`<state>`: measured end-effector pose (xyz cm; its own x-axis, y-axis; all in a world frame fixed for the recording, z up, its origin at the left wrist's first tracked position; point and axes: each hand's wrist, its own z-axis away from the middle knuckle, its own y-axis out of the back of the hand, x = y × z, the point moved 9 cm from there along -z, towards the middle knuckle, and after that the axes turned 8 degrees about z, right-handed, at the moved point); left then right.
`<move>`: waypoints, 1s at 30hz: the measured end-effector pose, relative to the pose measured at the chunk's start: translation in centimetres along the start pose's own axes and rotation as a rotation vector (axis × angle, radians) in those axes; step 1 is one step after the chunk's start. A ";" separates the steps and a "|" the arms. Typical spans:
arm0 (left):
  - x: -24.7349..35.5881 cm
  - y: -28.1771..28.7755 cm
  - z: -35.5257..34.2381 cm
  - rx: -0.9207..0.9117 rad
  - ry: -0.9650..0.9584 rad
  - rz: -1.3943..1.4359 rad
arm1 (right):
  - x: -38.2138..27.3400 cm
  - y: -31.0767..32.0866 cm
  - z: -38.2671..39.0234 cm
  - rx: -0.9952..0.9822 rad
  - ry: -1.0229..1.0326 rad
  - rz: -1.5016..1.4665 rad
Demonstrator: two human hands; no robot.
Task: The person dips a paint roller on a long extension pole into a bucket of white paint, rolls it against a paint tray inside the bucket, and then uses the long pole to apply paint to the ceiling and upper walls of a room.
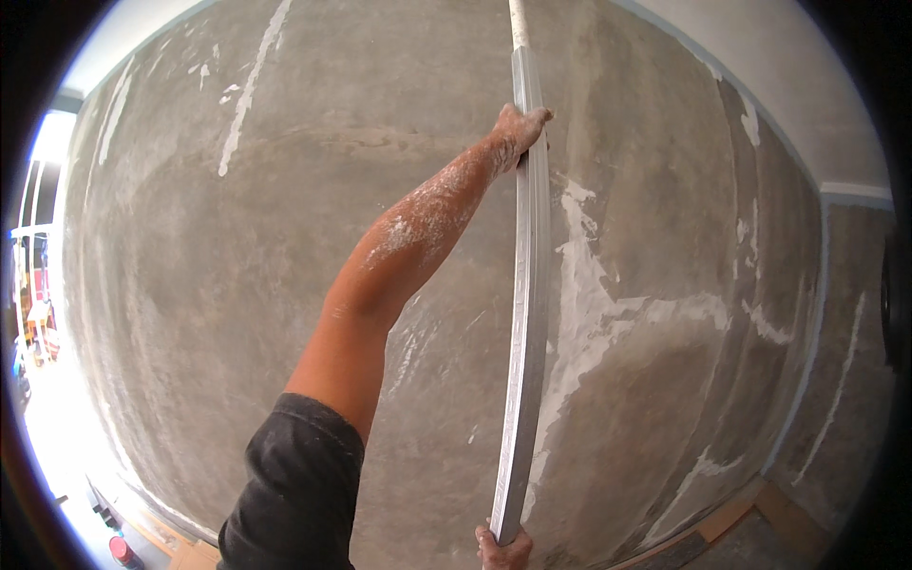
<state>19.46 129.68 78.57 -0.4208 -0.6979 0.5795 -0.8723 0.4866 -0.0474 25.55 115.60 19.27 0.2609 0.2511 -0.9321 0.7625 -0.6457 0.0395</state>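
A long silvery metal straightedge [528,285] stands nearly upright against a grey plastered wall [285,237], its lower end leaning slightly left. High up, my left hand [521,133] is wrapped round it, thumb across the front; white dust coats the hand and forearm. Down at the lower end, my right hand [503,549] grips the bar, partly cut off by the picture's edge. Directly above the bar's top runs a narrow whitish strip [518,24]. Wet-looking white filler [594,328] is smeared in a branching patch just right of the bar.
Another white filler streak [249,100] marks the wall at upper left. At far right the wall meets a side wall [855,361] at a corner. Brown boards [727,518] lie along the floor at lower right. A bright opening [38,285] is at far left, with a red container [122,551] below.
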 end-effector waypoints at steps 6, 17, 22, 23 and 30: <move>2.2 0.4 -0.8 -0.065 0.010 0.000 | 0.9 -1.7 -1.2 -0.008 0.065 -0.130; -0.2 2.4 0.7 0.006 0.016 -0.022 | 2.1 -3.0 -0.7 -0.374 0.250 -0.294; 1.3 6.8 0.5 0.044 -0.005 -0.033 | -2.4 -4.7 0.4 -0.182 0.297 -0.123; 1.9 7.3 0.0 0.030 -0.014 -0.023 | -1.8 -4.8 -0.2 -0.105 0.253 0.001; 0.8 10.1 -1.0 -0.011 0.017 -0.054 | 2.4 -10.1 -1.3 -0.173 0.073 0.280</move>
<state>10.57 134.53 79.34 -0.3685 -0.7145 0.5947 -0.8909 0.4541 -0.0065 19.27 123.73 17.08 0.5117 0.1359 -0.8483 0.7424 -0.5669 0.3570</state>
